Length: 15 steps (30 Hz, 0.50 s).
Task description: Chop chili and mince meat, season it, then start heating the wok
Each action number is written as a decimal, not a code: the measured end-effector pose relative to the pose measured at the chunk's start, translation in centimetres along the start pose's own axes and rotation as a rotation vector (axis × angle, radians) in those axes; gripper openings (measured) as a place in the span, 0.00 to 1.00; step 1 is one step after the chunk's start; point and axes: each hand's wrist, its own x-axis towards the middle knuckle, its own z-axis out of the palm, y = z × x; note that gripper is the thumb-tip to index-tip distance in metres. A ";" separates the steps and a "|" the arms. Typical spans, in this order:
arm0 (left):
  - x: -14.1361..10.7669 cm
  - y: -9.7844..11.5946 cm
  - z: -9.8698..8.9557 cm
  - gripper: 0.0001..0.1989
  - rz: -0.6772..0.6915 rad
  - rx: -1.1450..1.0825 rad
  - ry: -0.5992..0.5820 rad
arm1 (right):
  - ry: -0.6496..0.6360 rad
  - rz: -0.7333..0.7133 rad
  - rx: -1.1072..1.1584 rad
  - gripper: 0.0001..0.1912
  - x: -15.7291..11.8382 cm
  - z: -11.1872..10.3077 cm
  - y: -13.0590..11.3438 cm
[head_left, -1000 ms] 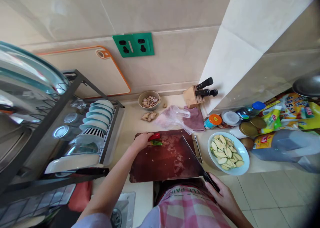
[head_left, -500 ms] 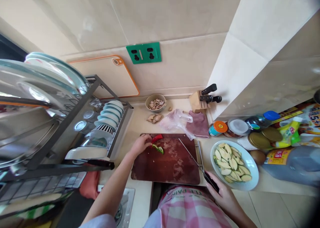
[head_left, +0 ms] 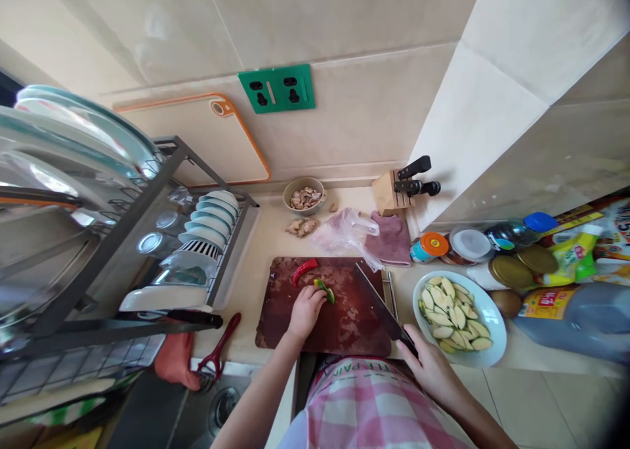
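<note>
On the dark red cutting board (head_left: pixel 290 324) lie a red pepper piece (head_left: pixel 304 271) and a green pepper piece (head_left: pixel 324 291). My left hand (head_left: pixel 307 311) is on the board, its fingertips closed against the green piece's lower left side. In my right hand (head_left: pixel 427 357) is the black handle of a knife (head_left: pixel 381 304); the blade slants up and left over the board's right part. Right of the board stands a light blue plate (head_left: pixel 497 314) of sliced pale vegetable (head_left: pixel 457 315).
Behind the board are a bowl (head_left: pixel 287 207) of sliced food, ginger-like pieces (head_left: pixel 302 226), a plastic bag (head_left: pixel 347 232), a cloth (head_left: pixel 388 240) and a knife block (head_left: pixel 386 193). A dish rack (head_left: pixel 147 203) is left; jars and bottles (head_left: pixel 471 246) are right.
My left hand has moved right and down, from beside the red piece to the green piece. The red piece now lies apart from the green one. The knife's blade has turned slightly, showing more of its side.
</note>
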 end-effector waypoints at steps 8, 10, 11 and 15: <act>-2.0 2.7 2.3 0.10 0.103 -0.058 0.046 | -0.121 -0.091 -0.022 0.13 -0.4 -0.3 -3.5; -1.9 2.8 2.3 0.10 0.083 -0.061 0.062 | -0.149 -0.084 -0.024 0.12 -0.5 -0.3 -4.1; -1.8 2.8 2.3 0.10 0.072 -0.061 0.068 | -0.162 -0.076 -0.037 0.11 -0.6 -0.4 -4.3; -1.2 3.0 2.2 0.10 0.081 -0.055 0.060 | -0.191 -0.044 -0.122 0.11 -0.7 -0.1 -4.6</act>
